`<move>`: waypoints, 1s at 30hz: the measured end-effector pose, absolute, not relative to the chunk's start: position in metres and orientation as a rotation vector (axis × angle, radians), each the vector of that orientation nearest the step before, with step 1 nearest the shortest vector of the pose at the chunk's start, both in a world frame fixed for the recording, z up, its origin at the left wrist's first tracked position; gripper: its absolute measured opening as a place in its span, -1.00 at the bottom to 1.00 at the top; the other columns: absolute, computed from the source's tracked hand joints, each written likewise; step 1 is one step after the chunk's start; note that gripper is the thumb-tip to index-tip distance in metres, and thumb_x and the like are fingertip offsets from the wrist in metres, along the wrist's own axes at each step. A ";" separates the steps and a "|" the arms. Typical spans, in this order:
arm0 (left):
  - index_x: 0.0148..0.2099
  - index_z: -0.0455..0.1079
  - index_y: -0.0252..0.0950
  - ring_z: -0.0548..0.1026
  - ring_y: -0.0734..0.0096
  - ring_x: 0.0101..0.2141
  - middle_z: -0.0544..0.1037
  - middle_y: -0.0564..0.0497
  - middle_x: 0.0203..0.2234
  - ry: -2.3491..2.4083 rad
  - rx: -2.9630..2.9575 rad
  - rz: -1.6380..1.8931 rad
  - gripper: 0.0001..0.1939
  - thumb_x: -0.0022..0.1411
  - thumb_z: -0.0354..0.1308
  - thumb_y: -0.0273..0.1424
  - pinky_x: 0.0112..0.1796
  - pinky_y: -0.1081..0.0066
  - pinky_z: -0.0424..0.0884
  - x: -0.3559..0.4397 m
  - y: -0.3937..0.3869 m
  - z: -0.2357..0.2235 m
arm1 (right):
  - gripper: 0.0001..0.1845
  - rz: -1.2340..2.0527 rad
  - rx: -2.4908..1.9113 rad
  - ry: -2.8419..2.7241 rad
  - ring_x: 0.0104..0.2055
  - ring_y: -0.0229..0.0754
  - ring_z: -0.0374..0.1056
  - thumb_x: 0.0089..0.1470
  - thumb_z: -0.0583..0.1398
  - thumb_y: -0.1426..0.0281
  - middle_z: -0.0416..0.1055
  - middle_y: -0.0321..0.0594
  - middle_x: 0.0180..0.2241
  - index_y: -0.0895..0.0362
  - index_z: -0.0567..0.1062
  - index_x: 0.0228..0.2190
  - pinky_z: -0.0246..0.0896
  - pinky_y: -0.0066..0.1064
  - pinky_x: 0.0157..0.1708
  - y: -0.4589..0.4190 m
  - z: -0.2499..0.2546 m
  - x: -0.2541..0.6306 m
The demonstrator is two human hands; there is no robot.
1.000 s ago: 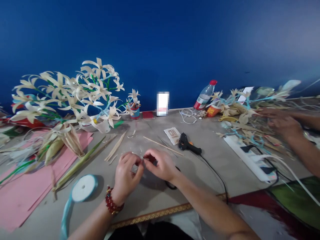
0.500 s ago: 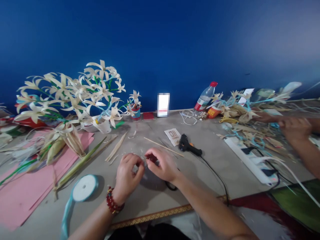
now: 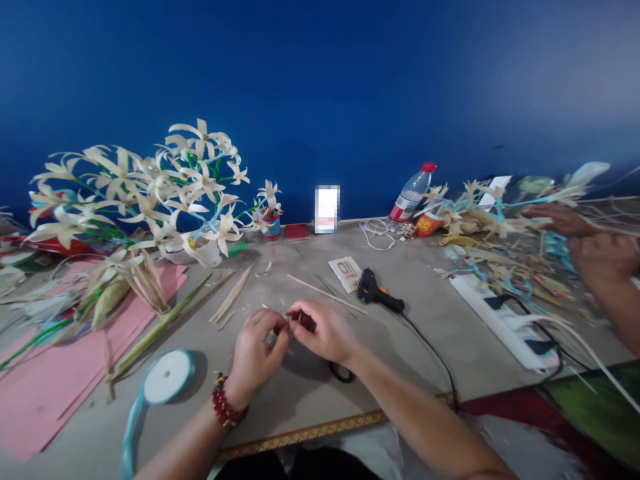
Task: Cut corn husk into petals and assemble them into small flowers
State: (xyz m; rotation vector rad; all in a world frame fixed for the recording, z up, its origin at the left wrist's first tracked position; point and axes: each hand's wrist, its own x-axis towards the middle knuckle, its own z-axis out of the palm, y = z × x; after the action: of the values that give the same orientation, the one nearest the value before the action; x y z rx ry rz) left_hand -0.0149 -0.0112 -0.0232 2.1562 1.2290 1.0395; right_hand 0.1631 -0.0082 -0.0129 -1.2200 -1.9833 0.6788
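Both hands inside gold-patterned edge

Item at fingertips of left hand and right hand too small to make out; dry strips beyond left hand: straw-coloured, narrow, flat, bunched lengthwise; thin stick beyond right hand: tan, straight, lying diagonally.

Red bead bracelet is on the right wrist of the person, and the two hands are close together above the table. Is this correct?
Not quite: the head view shows the red bead bracelet on the left wrist. The left hand and right hand are indeed close together above the table.
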 end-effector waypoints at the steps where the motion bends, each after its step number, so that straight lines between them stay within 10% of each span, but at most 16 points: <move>1: -0.42 0.30 -0.24 0.42 0.31 -0.38 0.46 0.03 -0.50 1.219 2.159 1.034 -0.86 0.19 0.04 -0.51 -0.28 0.34 0.32 -0.014 -0.012 -0.023 | -0.94 0.665 -1.224 -1.994 -0.43 -0.25 0.35 0.09 0.16 0.42 0.45 -0.32 -0.44 0.09 0.44 -0.35 0.16 -0.47 -0.41 -0.008 -0.013 0.163; 30: -0.42 0.32 -0.25 0.40 0.31 -0.39 0.46 0.04 -0.50 1.353 2.124 1.022 -0.86 0.19 0.04 -0.50 -0.28 0.34 0.27 -0.029 -0.005 -0.027 | -0.92 0.488 -1.261 -1.965 -0.45 -0.26 0.30 0.11 0.14 0.46 0.40 -0.33 -0.50 0.09 0.40 -0.42 0.11 -0.48 -0.40 -0.004 -0.019 0.166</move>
State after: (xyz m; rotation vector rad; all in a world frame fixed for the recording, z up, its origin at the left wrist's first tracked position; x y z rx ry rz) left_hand -0.0290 -0.0049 -0.0267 2.1238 1.3534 1.0218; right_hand 0.1655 -0.0041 -0.0195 -1.2610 -1.9654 0.4880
